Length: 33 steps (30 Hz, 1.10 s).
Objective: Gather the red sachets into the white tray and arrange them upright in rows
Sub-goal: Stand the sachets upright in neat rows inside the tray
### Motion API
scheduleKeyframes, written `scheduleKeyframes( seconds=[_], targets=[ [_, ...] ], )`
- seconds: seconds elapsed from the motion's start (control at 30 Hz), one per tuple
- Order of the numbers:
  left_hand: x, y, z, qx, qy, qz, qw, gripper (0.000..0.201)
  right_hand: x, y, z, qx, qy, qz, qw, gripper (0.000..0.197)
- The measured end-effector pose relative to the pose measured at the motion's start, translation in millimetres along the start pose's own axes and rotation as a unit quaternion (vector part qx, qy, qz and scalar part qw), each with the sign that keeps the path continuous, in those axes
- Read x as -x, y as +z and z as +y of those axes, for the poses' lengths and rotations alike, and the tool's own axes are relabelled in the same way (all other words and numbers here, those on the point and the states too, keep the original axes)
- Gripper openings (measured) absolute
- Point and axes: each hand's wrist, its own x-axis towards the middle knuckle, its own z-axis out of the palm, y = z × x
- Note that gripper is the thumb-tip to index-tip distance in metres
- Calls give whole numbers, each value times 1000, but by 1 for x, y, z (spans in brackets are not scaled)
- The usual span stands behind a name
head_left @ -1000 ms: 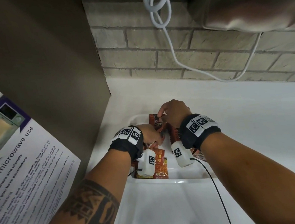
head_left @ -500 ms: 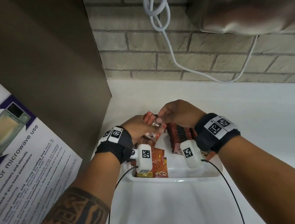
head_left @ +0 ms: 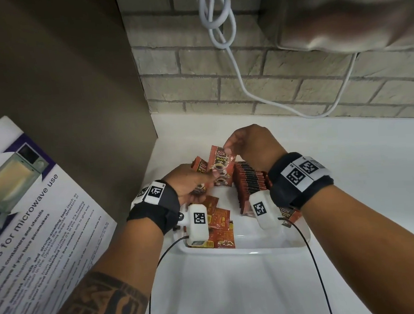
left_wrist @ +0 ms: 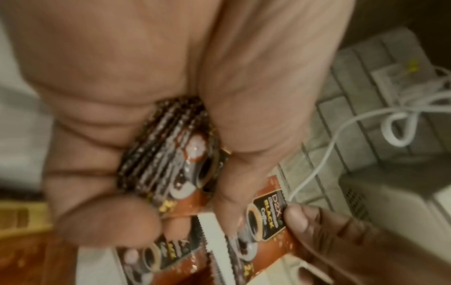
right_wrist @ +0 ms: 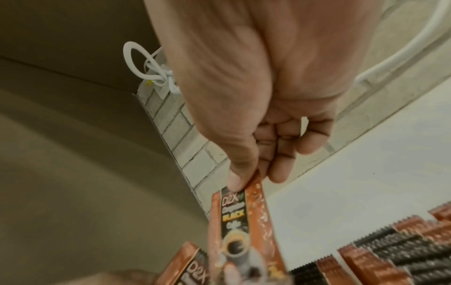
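A white tray (head_left: 246, 249) sits on the white counter and holds a row of red sachets (head_left: 249, 183) standing upright on its right side. Several loose sachets (head_left: 219, 221) lie flat at its left. My right hand (head_left: 227, 148) pinches the top edge of a single red sachet (head_left: 220, 168), lifted above the tray; the same sachet (right_wrist: 240, 221) hangs from thumb and forefinger in the right wrist view. My left hand (head_left: 198, 182) grips a small bundle of sachets (left_wrist: 168, 154) and its thumb touches the lower end of the lifted sachet.
A brown cabinet panel (head_left: 56, 82) stands close on the left with a microwave notice (head_left: 30, 210) in front of it. A brick wall (head_left: 244, 83) with a dangling white cable (head_left: 232, 54) is behind the tray. A metal appliance (head_left: 350, 6) hangs at upper right.
My right hand has risen from the tray with one sachet pinched at its top. The left hand has turned and now holds its bundle beside that sachet.
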Motion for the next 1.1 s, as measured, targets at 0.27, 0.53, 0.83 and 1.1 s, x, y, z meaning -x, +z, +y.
scheduleKeyframes(
  seconds=[0.27,0.53,0.83,1.1],
  targets=[
    [-2,8,1,-302,-72,-8,951,27,-6,19,7,133,62,-4,989,20],
    [-15,33,6,-367,-73,-56,926,33,-15,46,12,213,105,-43,970,11],
    [-26,31,5,-396,-73,-54,914,33,-17,46,14,184,99,-47,977,20],
    [-21,32,5,-356,-74,-56,930,30,-13,38,13,145,83,-34,985,23]
  ],
)
